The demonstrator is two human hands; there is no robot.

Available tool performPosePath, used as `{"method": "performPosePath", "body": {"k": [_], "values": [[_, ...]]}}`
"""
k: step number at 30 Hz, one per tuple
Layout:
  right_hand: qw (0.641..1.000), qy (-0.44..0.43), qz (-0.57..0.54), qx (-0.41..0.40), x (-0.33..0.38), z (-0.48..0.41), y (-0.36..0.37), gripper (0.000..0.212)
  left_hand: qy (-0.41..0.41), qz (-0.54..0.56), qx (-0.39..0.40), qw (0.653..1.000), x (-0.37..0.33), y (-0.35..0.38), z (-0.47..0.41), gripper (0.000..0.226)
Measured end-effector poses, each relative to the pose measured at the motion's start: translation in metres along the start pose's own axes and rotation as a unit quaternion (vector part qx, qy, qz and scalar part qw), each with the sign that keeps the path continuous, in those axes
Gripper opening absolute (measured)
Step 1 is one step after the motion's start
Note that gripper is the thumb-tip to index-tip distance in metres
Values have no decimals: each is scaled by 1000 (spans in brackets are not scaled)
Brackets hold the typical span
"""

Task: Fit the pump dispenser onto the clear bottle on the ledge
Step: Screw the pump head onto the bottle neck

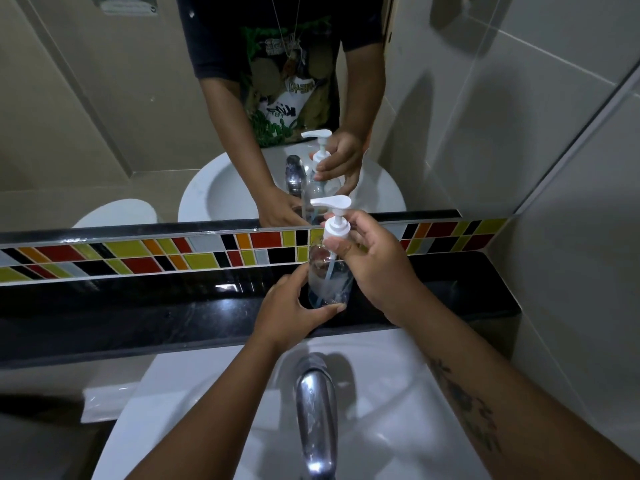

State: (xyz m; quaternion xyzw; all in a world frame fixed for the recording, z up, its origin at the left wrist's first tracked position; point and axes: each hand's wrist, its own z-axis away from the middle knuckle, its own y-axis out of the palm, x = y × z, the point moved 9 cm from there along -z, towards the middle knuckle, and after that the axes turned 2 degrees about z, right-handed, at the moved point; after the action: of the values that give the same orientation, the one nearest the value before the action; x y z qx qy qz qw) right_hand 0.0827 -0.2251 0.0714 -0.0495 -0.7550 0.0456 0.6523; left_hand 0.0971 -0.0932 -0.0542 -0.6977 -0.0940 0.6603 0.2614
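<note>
The clear bottle (329,271) is standing upright on the glossy black ledge (156,306), just in front of the coloured tile strip (138,252) and the mirror (104,116). The left hand (294,306) is wrapping around the bottle's base, steadying it, while the right hand (374,261) is pinching the collar of the white pump dispenser (334,220), which is sitting in the bottle's neck with its tube running down inside
</note>
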Motion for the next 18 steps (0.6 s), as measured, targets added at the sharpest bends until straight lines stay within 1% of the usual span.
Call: {"method": "performPosePath", "body": {"k": [8,10,12,14,15,18], "values": [[998,-13,28,-63,-2,3,0,28,6,5,-7,1000,4,2,-2,70],[997,-15,34,-65,-2,4,0,26,8,-2,-2,1000,4,3,-3,73],[998,1,11,-55,-5,6,0,28,8,-10,2,1000,4,3,-2,75],[1000,7,1,-30,-4,7,0,36,8,-12,2,1000,2,2,-1,75],[1000,9,2,-11,-3,6,0,43,8,-14,2,1000,2,2,-1,76],[998,10,36,49,11,3,-6,78,11,-15,6,1000,0,1,0,78]]}}
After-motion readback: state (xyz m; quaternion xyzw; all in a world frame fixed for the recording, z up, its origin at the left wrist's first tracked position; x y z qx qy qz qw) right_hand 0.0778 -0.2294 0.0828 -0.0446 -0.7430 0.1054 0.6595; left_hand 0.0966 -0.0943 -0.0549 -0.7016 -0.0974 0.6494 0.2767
